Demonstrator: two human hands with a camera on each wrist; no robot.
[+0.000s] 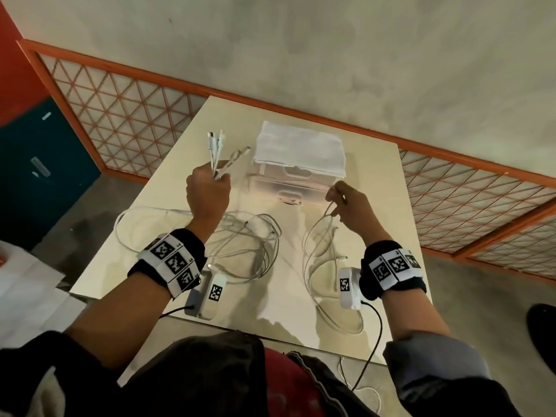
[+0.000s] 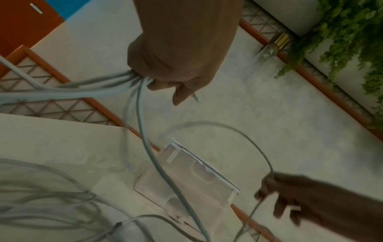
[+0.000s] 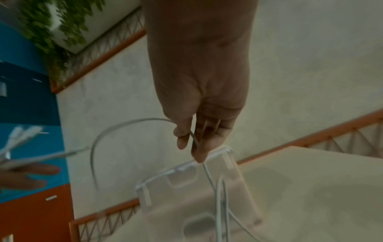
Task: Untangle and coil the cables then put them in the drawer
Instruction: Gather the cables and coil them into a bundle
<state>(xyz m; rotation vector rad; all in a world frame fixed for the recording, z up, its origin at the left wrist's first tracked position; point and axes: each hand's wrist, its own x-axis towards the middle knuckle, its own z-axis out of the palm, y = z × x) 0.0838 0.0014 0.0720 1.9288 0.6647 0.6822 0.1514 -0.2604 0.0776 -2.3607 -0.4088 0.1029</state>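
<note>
Several white cables (image 1: 249,245) lie tangled in loops on the small cream table (image 1: 156,212). My left hand (image 1: 207,188) is raised over the table's left side and grips a bundle of cable ends (image 1: 218,149) whose plugs stick up past the fist; in the left wrist view the same cables (image 2: 116,81) fan out from that fist (image 2: 176,65). My right hand (image 1: 346,203) pinches one thin cable (image 1: 316,230) between thumb and fingers, close in front of the clear drawer unit (image 1: 298,176). The right wrist view shows this pinch (image 3: 192,137) above the clear drawer unit (image 3: 186,180).
A folded white cloth (image 1: 301,145) covers the drawer unit's top. An orange-framed lattice railing (image 1: 120,115) runs behind the table, with a blue cabinet (image 1: 39,167) at the left. Green plants (image 2: 352,32) hang over the railing. Another cable loop (image 1: 331,284) lies by the table's near right edge.
</note>
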